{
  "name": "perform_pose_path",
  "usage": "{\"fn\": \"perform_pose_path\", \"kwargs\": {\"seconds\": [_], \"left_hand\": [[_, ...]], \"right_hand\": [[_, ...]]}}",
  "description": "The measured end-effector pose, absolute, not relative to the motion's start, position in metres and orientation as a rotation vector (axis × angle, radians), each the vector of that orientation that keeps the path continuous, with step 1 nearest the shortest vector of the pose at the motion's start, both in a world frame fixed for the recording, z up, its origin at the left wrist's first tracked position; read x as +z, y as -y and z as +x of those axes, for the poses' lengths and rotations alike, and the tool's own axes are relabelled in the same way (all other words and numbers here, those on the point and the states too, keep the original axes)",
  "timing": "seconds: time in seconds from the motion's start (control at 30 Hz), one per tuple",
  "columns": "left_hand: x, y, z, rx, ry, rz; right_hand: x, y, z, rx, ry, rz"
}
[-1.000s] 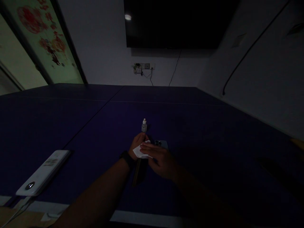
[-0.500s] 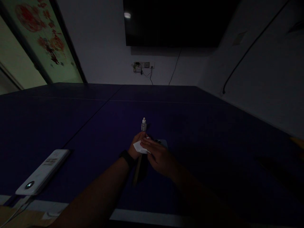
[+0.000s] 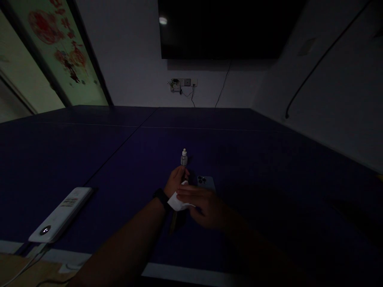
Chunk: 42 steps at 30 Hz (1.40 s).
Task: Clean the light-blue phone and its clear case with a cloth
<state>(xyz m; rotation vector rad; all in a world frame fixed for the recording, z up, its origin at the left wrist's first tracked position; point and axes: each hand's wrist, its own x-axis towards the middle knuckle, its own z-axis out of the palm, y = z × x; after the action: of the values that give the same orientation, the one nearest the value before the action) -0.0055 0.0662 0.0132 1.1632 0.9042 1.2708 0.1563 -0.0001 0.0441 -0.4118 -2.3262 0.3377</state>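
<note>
My left hand (image 3: pixel 174 182), with a dark watch on its wrist, is closed around the far part of a long narrow object (image 3: pixel 173 223). Its near end shows brownish below the hands; its kind is too dark to make out. A white tissue (image 3: pixel 178 203) is pressed against this object by my right hand (image 3: pixel 205 205), whose fingers lie bent over it. Just beyond the left hand stands a small clear dropper bottle (image 3: pixel 184 159) with a white cap. A light blue phone (image 3: pixel 208 182) lies camera side up, partly hidden by my right hand.
On the dark blue table (image 3: pixel 119 159), a white power bank (image 3: pixel 62 215) with a lit round display lies at left, cables (image 3: pixel 32 255) running from its near end. A wall with sockets (image 3: pixel 182 82) and a large dark screen (image 3: pixel 218 32) rises behind the table.
My right hand and the tissue have slid towards me along the narrow object, uncovering more of the phone. The left hand keeps its hold. The whole view has shifted slightly.
</note>
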Motion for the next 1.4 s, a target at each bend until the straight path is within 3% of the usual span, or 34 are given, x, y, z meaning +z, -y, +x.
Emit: {"fn": "perform_pose_path", "kwargs": {"seconds": [0.1, 0.27, 0.47, 0.6, 0.8, 0.97, 1.17, 1.4], "left_hand": [[0.011, -0.067, -0.005, 1.277, -0.896, 1.152], [0.013, -0.067, -0.005, 1.264, -0.886, 1.162], [0.013, -0.066, -0.002, 1.259, -0.887, 1.129], [0.014, -0.067, -0.001, 1.261, -0.894, 1.13], [0.014, -0.064, 0.001, 1.28, -0.888, 1.091], [0.018, -0.062, 0.0, 1.264, -0.894, 1.107], [0.016, -0.063, 0.002, 1.295, -0.9, 1.093], [0.017, -0.063, -0.002, 1.292, -0.906, 1.115]], "right_hand": [[0.047, 0.005, 0.156, 0.393, 2.391, -0.269], [0.045, 0.007, 0.153, 0.209, 2.294, -0.594], [0.048, 0.012, 0.154, 0.33, 2.411, -0.252], [0.05, 0.016, 0.151, 0.222, 2.335, -0.501], [0.05, 0.019, 0.148, 0.357, 2.403, -0.127], [0.047, 0.014, 0.153, 0.233, 2.375, -0.44], [0.051, 0.018, 0.153, 0.352, 2.457, -0.099], [0.047, 0.01, 0.155, 0.092, 2.361, -0.469]]}}
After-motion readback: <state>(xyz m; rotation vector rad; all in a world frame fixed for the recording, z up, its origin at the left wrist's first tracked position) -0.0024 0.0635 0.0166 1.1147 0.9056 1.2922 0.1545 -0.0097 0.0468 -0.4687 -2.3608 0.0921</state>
